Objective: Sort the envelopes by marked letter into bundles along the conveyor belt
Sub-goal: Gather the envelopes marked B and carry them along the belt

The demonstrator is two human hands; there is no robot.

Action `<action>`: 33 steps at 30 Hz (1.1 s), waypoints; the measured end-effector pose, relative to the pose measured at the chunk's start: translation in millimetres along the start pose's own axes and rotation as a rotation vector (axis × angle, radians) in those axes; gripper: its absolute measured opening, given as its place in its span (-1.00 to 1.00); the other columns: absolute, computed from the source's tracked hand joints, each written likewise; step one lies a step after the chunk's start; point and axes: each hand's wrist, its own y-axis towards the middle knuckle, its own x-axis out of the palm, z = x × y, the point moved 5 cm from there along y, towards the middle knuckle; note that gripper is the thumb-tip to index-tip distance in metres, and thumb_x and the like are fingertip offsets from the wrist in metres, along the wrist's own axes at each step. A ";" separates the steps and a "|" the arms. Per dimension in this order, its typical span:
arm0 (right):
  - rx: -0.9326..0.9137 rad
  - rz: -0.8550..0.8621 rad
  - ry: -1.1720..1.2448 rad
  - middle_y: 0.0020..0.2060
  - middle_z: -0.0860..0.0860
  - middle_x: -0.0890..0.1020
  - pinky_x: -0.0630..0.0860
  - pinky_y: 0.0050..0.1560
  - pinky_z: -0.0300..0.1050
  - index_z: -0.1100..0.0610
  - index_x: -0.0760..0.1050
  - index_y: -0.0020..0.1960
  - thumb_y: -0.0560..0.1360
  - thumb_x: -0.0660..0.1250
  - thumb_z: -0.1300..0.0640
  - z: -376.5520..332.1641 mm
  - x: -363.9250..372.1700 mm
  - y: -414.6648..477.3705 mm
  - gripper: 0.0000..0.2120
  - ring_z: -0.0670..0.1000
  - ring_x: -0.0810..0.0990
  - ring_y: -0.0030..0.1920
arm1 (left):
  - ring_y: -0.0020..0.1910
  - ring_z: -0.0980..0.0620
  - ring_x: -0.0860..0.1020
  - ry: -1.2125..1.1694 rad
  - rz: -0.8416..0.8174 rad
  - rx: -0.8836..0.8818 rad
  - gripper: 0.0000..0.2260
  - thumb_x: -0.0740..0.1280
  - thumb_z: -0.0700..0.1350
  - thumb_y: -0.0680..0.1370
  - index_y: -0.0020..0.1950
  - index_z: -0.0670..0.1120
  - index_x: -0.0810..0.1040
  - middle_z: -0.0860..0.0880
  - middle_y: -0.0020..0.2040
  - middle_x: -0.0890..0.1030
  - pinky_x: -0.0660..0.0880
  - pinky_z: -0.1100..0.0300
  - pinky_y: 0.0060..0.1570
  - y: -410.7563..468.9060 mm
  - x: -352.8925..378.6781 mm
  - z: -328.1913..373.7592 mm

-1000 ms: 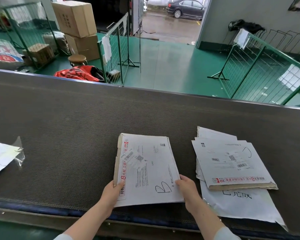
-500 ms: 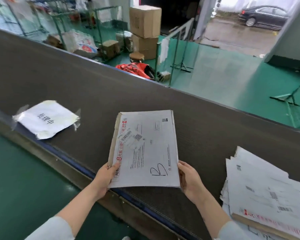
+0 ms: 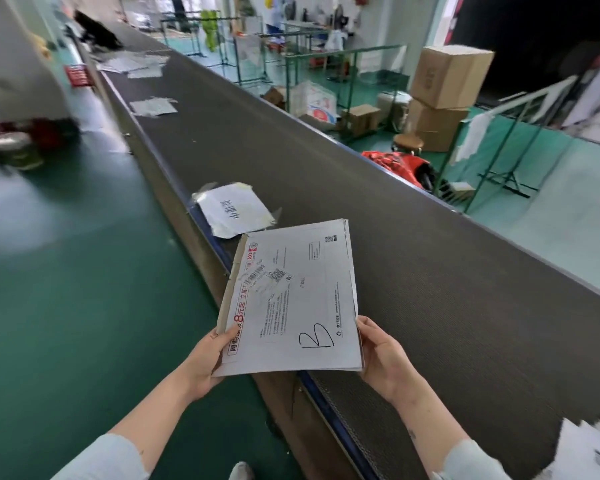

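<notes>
Both hands grip the envelope [image 3: 291,306], marked with a handwritten B. The left hand [image 3: 205,362] pinches its near left corner with the thumb on top, and the right hand [image 3: 385,358] holds its near right edge. It is held flat in the air above the near edge of the conveyor belt [image 3: 361,202], its left part over the floor [image 3: 66,271] and its right part over the belt.

Half a second ago the view faced more across the belt; it now looks leftward along its length. The pile of envelopes [image 3: 589,452] that lay close on the right now shows only at the lower right corner, blurred. The taped paper sign [image 3: 234,209], earlier well to the left, now lies just beyond the envelope's far left corner.

Past the sign the dark ribbed belt runs bare up to a small pile of papers [image 3: 153,106], with more papers [image 3: 132,64] farther on. A blue rim edges the belt's near side.

Across the belt stand stacked cardboard boxes [image 3: 447,74], a round stool [image 3: 407,142], a red bag [image 3: 399,164] and green wire racks [image 3: 326,64] on a green floor.
</notes>
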 end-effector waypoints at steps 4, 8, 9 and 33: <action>0.032 -0.078 -0.046 0.02 0.16 0.69 0.64 -0.28 0.01 0.16 0.53 0.04 0.65 0.15 0.13 7.2 37.8 18.0 -0.80 0.15 0.69 -0.08 | -0.13 -0.09 0.70 -0.084 0.034 0.031 -0.83 0.23 -0.12 0.63 0.19 -0.09 0.51 -0.18 0.09 0.68 0.64 0.08 -0.31 -15.3 -27.2 7.1; 0.034 -0.083 -0.099 0.00 0.18 0.70 0.65 -0.30 -0.02 0.18 0.51 0.08 0.66 0.14 0.13 13.5 83.3 39.8 -0.80 0.15 0.71 -0.12 | -0.10 -0.09 0.70 -0.108 0.076 0.081 -0.81 0.21 -0.12 0.64 0.22 -0.10 0.49 -0.18 0.10 0.67 0.63 0.07 -0.29 -20.9 -64.9 26.3; 0.011 -0.082 -0.147 -0.03 0.18 0.70 0.64 -0.32 -0.03 0.19 0.50 0.08 0.66 0.15 0.14 13.0 92.6 44.5 -0.82 0.14 0.71 -0.15 | -0.09 -0.10 0.70 -0.109 0.091 0.090 -0.81 0.20 -0.13 0.64 0.23 -0.11 0.48 -0.18 0.10 0.67 0.63 0.06 -0.28 -19.7 -72.3 31.0; -0.420 -0.044 -0.969 0.01 -0.03 0.66 0.58 -0.18 -0.25 0.04 0.49 0.13 0.52 0.41 0.18 105.9 473.0 276.9 -0.78 -0.07 0.65 -0.03 | -0.04 0.00 0.67 0.118 0.554 0.426 -0.87 0.23 -0.08 0.64 0.14 -0.03 0.51 -0.02 0.04 0.68 0.60 0.14 -0.12 41.2 -399.1 273.0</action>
